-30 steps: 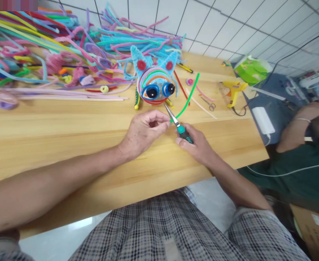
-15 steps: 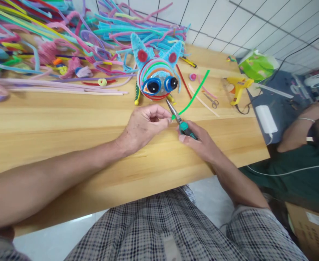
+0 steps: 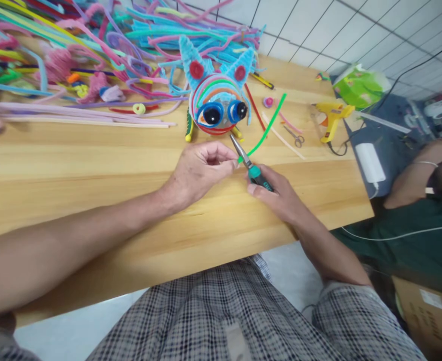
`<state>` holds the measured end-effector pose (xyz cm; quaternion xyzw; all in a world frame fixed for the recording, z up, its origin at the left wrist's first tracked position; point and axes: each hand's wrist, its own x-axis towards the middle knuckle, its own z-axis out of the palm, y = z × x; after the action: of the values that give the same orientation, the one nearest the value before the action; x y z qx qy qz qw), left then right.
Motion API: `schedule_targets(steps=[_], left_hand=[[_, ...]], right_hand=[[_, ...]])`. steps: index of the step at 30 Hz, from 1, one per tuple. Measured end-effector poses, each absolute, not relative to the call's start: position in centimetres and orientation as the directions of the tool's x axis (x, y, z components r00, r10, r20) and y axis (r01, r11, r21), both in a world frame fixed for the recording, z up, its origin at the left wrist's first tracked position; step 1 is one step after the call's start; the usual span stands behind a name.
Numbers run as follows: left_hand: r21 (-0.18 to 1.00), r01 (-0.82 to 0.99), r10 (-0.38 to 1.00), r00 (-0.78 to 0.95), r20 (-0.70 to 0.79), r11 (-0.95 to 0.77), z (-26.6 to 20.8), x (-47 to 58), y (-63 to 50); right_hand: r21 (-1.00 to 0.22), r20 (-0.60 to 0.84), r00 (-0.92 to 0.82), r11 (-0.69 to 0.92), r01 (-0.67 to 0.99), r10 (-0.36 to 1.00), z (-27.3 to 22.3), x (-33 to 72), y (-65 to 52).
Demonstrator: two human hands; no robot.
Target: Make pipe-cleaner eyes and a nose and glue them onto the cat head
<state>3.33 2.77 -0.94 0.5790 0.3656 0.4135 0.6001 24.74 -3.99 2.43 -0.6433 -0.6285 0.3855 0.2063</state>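
Observation:
My left hand (image 3: 205,168) is closed in a pinch on the lower end of a green pipe cleaner (image 3: 263,139), which curves up and to the right. In my right hand (image 3: 275,193) is a pair of long-nose pliers (image 3: 251,166) with teal and black handles. The pliers' jaws cross the pipe cleaner close to my left fingertips; whether they grip it I cannot tell. Just beyond the hands stands a striped figure (image 3: 215,100) of coiled pipe cleaners, with blue ears, red ear spots and bulging black-and-blue eyes.
Many coloured pipe cleaners (image 3: 201,37) are heaped at the back left. To the right lie small scissors (image 3: 295,137) and a yellow glue gun (image 3: 332,119). A utility knife (image 3: 263,80) lies behind the figure. Another person's arm (image 3: 412,173) is at the far right.
The view has shifted slightly. The free end of the green pipe cleaner has tipped a little to the left; both hands keep their hold.

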Motion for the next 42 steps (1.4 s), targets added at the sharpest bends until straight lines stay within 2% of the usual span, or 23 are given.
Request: schedule_targets(steps=[10, 42], left_hand=[[0.997, -0.049, 0.924, 0.377, 0.069, -0.054, -1.22, 3.29, 2.73], [0.996, -0.087, 0.940, 0.336, 0.062, -0.034, -1.13, 3.49, 2.36]], right_hand=[[-0.700, -0.220, -0.079, -0.101, 0.707, 0.972, 2.41, 24.48, -4.01], [-0.739, -0.212, -0.083, -0.104, 0.665, 0.974, 2.48, 24.46, -4.19]])
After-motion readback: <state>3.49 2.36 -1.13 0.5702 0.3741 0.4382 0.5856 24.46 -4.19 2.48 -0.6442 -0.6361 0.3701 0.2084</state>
